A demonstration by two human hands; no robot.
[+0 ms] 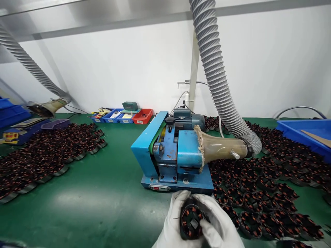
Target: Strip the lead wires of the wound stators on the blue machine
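Both my hands wear white gloves and meet at the bottom centre, in front of the blue belt machine [165,155]. Between them is a motor stator [191,208], a black ring with copper windings facing up toward me. My left hand [171,220] is closed around its left side. From the right, my right hand [219,222] wraps the ring, with a finger or thumb reaching over its lower right edge. A small grey square shows inside the ring; I cannot tell what it is. The gloves hide part of the stator's outer wall.
Many similar stators [258,199] cover the green table [103,196] on the right, and another mass of stators [51,151] lies on the left. A grey hose [212,58] joins the machine's funnel [224,146]. Blue bins [112,115] and a red bin [143,116] stand behind.
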